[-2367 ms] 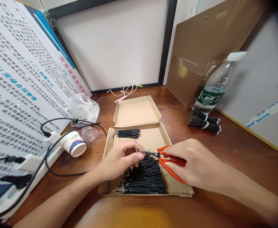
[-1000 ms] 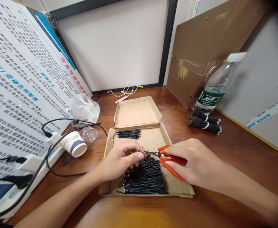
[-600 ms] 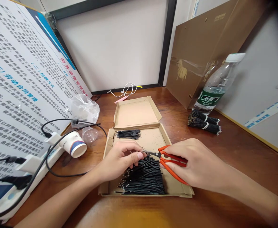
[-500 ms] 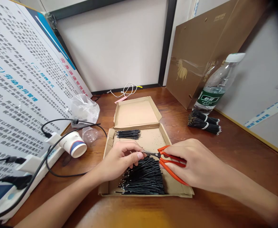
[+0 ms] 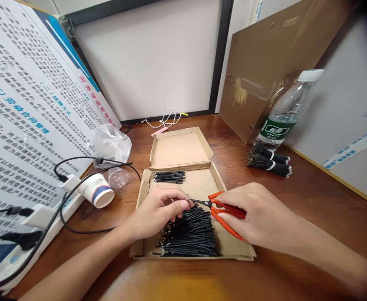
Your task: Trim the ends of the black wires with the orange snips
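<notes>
An open flat cardboard box (image 5: pixel 202 184) lies on the wooden desk. A big heap of short black wires (image 5: pixel 191 234) fills its near part, and a small row of black wires (image 5: pixel 169 177) lies at its far left. My left hand (image 5: pixel 156 211) pinches something small, probably one wire, right at the tip of the orange-handled snips (image 5: pixel 221 209). My right hand (image 5: pixel 258 217) is closed around the snips' handles, with the blades pointing left over the heap.
Two tied bundles of black wires (image 5: pixel 268 161) lie by a plastic water bottle (image 5: pixel 285 110) and a brown paper bag (image 5: pixel 265 71) at the right. A paper cup (image 5: pixel 97 190), black cables (image 5: pixel 77 200), a power strip (image 5: pixel 36 217), a plastic bag (image 5: pixel 111 142) and a printed board (image 5: pixel 23 108) stand at the left.
Almost nothing has moved. Both hands stay together over the heap, with only tiny shifts of the snips and fingers.
</notes>
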Demonstrator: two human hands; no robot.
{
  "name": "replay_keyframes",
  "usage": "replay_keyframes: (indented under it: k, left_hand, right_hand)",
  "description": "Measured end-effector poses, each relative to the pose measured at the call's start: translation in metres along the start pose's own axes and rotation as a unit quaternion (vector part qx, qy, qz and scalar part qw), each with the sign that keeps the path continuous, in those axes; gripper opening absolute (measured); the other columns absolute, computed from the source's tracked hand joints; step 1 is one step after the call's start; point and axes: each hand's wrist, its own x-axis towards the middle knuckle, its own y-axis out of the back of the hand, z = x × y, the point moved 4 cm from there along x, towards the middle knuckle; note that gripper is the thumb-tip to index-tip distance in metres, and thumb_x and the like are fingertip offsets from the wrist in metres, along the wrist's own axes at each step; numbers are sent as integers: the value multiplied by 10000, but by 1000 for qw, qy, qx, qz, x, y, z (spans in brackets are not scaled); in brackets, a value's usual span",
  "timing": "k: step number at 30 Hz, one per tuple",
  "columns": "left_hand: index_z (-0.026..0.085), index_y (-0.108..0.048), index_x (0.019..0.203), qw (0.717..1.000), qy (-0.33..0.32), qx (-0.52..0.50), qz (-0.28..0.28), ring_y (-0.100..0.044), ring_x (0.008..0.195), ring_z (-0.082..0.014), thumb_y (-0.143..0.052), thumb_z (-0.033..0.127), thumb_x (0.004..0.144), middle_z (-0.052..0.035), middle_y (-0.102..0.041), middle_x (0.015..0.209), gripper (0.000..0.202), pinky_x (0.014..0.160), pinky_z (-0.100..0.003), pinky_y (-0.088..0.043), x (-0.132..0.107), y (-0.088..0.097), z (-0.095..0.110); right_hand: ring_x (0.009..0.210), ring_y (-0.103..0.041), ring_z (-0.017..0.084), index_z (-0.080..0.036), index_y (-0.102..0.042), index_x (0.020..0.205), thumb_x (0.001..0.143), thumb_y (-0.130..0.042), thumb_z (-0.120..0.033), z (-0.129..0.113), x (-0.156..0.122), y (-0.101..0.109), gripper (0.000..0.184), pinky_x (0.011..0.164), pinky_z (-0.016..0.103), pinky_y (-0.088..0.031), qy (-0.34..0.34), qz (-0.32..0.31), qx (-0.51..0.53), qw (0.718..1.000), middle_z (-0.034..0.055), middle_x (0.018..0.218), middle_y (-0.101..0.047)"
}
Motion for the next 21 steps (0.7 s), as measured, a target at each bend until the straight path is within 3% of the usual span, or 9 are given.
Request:
replay_keyframes:
  k: [21]
  left_hand:
    - [109,-662,808,1000,6,1,4,-556,603,-96,-566,280,888,-45,-593,817,211,521,-205,-477,0,0,0]
  right_hand:
    - [467,-261,95,-188,-452,562,831,-510,-232,-1,-1,1,279,496,264,-196,2,3,1,1000,-43,487,-401]
